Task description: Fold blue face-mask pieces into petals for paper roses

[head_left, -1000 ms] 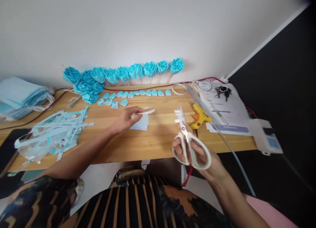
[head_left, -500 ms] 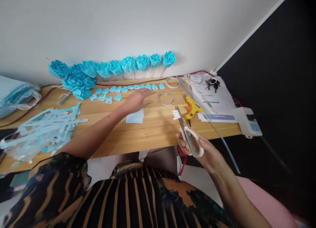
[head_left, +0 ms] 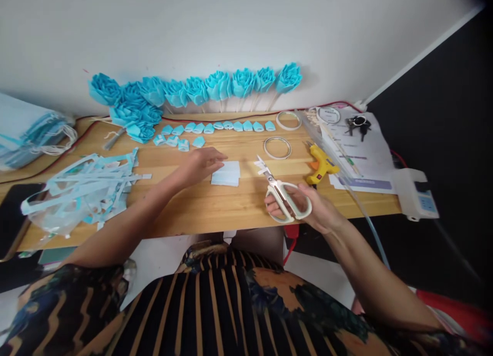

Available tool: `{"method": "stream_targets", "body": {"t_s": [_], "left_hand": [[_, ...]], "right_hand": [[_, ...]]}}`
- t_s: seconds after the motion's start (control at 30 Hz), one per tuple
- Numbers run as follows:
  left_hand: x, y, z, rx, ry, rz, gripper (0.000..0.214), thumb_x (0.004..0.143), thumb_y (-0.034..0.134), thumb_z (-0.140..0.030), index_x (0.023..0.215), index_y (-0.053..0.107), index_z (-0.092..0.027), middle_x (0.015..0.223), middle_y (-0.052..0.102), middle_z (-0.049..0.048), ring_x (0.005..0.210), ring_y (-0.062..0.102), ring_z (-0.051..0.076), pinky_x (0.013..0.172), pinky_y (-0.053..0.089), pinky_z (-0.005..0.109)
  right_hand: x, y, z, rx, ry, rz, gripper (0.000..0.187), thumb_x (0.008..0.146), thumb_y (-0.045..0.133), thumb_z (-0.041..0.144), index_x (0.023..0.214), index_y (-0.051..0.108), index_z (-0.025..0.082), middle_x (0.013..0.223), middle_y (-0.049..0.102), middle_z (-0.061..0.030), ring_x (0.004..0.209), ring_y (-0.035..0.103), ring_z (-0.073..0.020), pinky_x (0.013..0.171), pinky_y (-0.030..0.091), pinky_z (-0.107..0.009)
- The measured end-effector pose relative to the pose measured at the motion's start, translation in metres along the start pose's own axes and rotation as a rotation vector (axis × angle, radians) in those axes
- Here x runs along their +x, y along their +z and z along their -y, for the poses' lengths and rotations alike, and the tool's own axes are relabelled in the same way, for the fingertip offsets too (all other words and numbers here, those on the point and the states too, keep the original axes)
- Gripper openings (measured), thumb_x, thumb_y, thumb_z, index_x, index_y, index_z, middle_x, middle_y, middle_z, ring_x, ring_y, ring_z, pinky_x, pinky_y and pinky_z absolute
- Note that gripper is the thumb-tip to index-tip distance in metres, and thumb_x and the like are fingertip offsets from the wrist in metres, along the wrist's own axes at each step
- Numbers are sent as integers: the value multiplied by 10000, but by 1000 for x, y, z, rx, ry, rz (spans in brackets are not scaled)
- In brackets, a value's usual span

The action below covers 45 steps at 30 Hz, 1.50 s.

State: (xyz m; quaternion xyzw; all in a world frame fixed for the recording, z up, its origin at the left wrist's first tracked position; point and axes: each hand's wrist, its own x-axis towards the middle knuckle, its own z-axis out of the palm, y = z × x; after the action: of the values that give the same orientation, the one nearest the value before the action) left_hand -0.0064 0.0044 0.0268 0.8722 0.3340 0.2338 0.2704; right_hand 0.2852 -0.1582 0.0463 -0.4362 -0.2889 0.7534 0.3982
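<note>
My right hand [head_left: 314, 207] grips a pair of scissors [head_left: 283, 191] by its white handles, blades pointing away toward the far left. Small white strips [head_left: 262, 166] show at the blade tips. My left hand [head_left: 200, 166] is open, palm down, thumb and fingers apart at the left edge of a stack of pale blue fabric pieces [head_left: 227, 175]. Whether the fingertips touch the stack I cannot tell. Beyond my left hand lie small folded blue petals [head_left: 198, 142], with a longer row of them [head_left: 238, 126] behind.
Blue fabric flowers [head_left: 217, 86] on sticks lean against the wall. Tape rolls [head_left: 277, 147], a yellow glue gun [head_left: 320, 163], keys [head_left: 359, 124] and printed paper [head_left: 377, 155] lie to the right. Cut strips [head_left: 92, 184], a phone [head_left: 17, 212] and a pile of masks [head_left: 31, 132] are at left.
My left hand has come back toward me from near the petal row to the fabric stack. The scissors have tilted further left in my right hand. The view has shifted.
</note>
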Motion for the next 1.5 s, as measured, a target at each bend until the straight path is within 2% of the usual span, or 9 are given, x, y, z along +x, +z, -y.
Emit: {"method": "stream_targets", "body": {"t_s": [0.2, 0.47, 0.63, 0.8, 0.93, 1.03, 1.2, 1.37, 1.5], "left_hand": [[7, 12, 11, 68, 114, -17, 273, 922, 536, -318, 1011, 740, -160, 1006, 749, 122, 939, 668, 229, 854, 511, 376], [-3, 20, 16, 75, 53, -79, 249, 930, 526, -291, 950, 741, -168, 976, 741, 109, 944, 641, 243, 891, 487, 407], [-2, 19, 17, 135, -3, -91, 259, 936, 517, -316, 910, 739, -186, 916, 719, 93, 892, 627, 237, 858, 478, 399], [1, 23, 19, 189, -36, -72, 155, 886, 599, -290, 848, 702, -180, 856, 682, 86, 848, 605, 236, 811, 463, 394], [3, 25, 16, 163, -41, -54, 141, 870, 594, -242, 758, 655, -183, 801, 663, 75, 824, 591, 229, 814, 448, 396], [2, 21, 14, 137, -26, -65, 132, 873, 576, -237, 770, 639, -184, 819, 671, 74, 823, 592, 219, 816, 447, 385], [-2, 10, 5, 29, 9, -157, 148, 885, 569, -282, 806, 651, -188, 854, 711, 62, 836, 624, 203, 861, 449, 381], [-6, 4, -5, 0, 11, -195, 153, 875, 601, -293, 783, 662, -187, 787, 718, 47, 771, 636, 191, 882, 437, 396], [-6, 8, -6, -207, -71, -307, 192, 870, 632, -368, 877, 673, -181, 806, 708, 49, 755, 632, 175, 838, 478, 368]], "right_hand": [[14, -4, 2, -69, 12, -17, 518, 905, 545, 575, 1131, 676, 128, 1071, 746, -160, 898, 737, -242, 811, 604, -367], [18, -13, 19, -346, 138, -129, 525, 873, 546, 629, 969, 728, 146, 876, 766, -134, 710, 719, -215, 638, 600, -338], [20, -22, 27, -662, 14, -278, 332, 796, 713, 472, 927, 724, 167, 675, 710, -29, 529, 627, -144, 500, 512, -270], [29, -23, 3, -665, -159, -401, 366, 860, 616, 511, 988, 719, 184, 681, 665, -11, 519, 582, -136, 505, 473, -285], [31, -15, -3, -1139, -399, -546, 278, 932, 530, 385, 1017, 738, 222, 917, 721, -81, 839, 666, -241, 771, 522, -405], [36, -2, 5, -1418, -600, -594, 258, 936, 517, 307, 1051, 738, 241, 1086, 705, -105, 1075, 621, -295, 948, 469, -466], [65, 29, 17, -1290, -665, -421, 299, 963, 484, 319, 1164, 688, 233, 1088, 729, -80, 1035, 653, -245, 949, 487, -428], [101, 57, 22, -1093, -627, -243, 484, 876, 613, 386, 1326, 589, 209, 1112, 708, -72, 1040, 651, -227, 949, 497, -408], [122, 70, 22, -892, -543, -198, 464, 840, 619, 281, 1299, 598, 223, 926, 701, -17, 806, 651, -170, 763, 542, -334]]}}
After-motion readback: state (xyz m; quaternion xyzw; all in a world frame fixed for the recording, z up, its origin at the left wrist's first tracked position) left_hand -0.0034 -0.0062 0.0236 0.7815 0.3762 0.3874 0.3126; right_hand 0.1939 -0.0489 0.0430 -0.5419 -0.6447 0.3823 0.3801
